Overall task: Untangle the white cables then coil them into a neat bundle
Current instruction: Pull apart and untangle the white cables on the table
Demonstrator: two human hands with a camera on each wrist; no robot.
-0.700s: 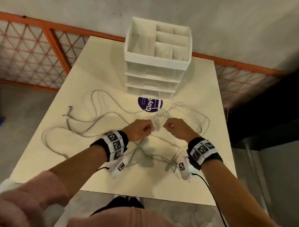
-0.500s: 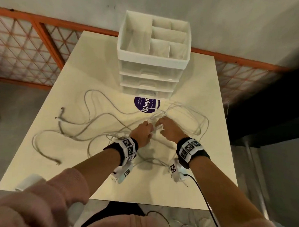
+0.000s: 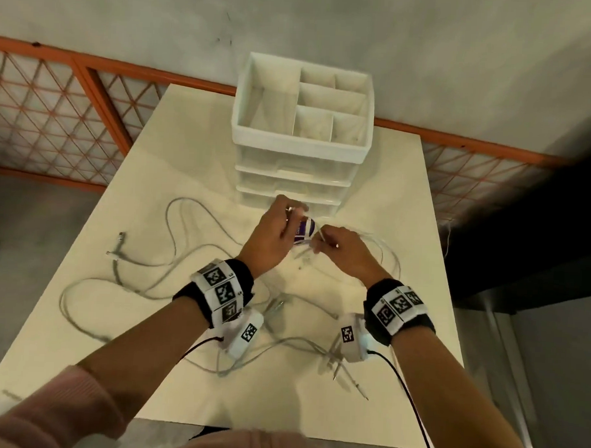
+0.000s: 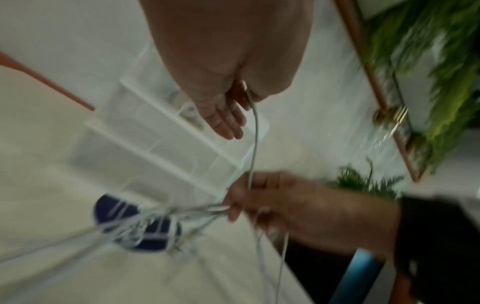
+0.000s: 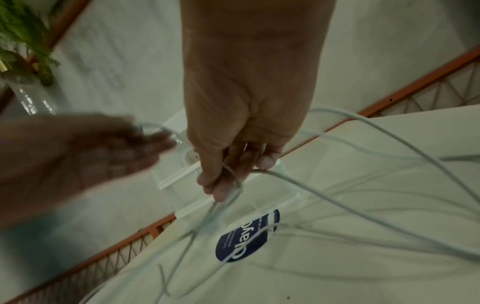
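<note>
1. The white cables (image 3: 170, 269) are thin, pale grey-white and still tangled, sprawling in loose loops across my table.
2. Several strands rise off the surface, gathered into a bunch just in front of me.
3. Loose plug ends lie at the left and near the front edge.

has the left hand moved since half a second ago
Yes. The left hand has gone away from the person toward the drawer organiser; it now overlaps the purple sticker, which earlier lay beyond it.
</note>
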